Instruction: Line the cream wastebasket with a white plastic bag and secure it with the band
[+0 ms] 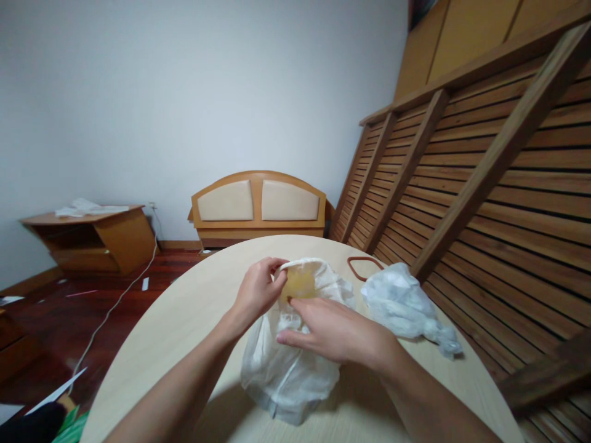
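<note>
A white plastic bag stands on the round pale table, with something yellowish showing in its rolled-open mouth. My left hand pinches the bag's rim at the far left of the opening. My right hand lies over the bag's front, with its fingers pressed against the plastic just below the opening. A second crumpled white bag lies to the right on the table.
A brown rubber band lies near the table's far edge. Slatted wooden bed frames lean against the right wall. A headboard stands at the far wall, a low wooden desk at left, a white cable on the floor.
</note>
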`<control>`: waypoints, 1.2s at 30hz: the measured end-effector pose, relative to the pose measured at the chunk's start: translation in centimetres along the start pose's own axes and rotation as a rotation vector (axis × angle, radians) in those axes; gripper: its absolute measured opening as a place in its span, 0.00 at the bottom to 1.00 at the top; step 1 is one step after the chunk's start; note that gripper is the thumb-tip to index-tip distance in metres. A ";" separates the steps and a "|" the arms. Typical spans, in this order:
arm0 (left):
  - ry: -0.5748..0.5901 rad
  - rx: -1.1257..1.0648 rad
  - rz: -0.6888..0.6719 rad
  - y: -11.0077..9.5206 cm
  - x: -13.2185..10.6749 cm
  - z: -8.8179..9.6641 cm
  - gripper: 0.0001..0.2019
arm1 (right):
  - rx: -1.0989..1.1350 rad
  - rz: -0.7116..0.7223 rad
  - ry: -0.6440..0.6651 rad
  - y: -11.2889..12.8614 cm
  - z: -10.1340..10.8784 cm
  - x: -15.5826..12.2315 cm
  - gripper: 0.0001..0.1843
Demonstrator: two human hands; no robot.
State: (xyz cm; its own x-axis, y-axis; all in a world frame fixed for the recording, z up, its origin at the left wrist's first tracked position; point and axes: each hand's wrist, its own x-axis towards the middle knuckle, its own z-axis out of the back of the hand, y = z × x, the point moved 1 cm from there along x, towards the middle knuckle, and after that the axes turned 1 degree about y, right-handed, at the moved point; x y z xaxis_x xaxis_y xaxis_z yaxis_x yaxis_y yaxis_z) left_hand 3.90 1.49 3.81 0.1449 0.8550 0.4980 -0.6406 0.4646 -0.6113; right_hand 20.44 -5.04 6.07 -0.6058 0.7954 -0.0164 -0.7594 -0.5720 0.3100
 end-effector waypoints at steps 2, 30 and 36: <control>0.005 0.010 0.023 -0.1 0.0 0.2 0.12 | -0.040 0.027 0.113 -0.1 -0.8 0.2 0.29; 0.007 0.074 -0.021 -1.2 -0.6 0.4 0.11 | -0.267 -0.117 0.193 0.3 -1.7 0.6 0.36; -0.017 0.139 -0.045 -1.1 -0.7 0.5 0.12 | -0.246 -0.091 0.090 0.5 -1.3 0.7 0.32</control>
State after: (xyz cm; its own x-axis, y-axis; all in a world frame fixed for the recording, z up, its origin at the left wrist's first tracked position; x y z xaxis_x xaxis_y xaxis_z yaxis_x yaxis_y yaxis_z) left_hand 4.15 0.32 4.42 0.1635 0.8296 0.5338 -0.7319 0.4648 -0.4982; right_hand 19.34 -5.02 4.99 -0.5427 0.8311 -0.1213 -0.8398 -0.5391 0.0635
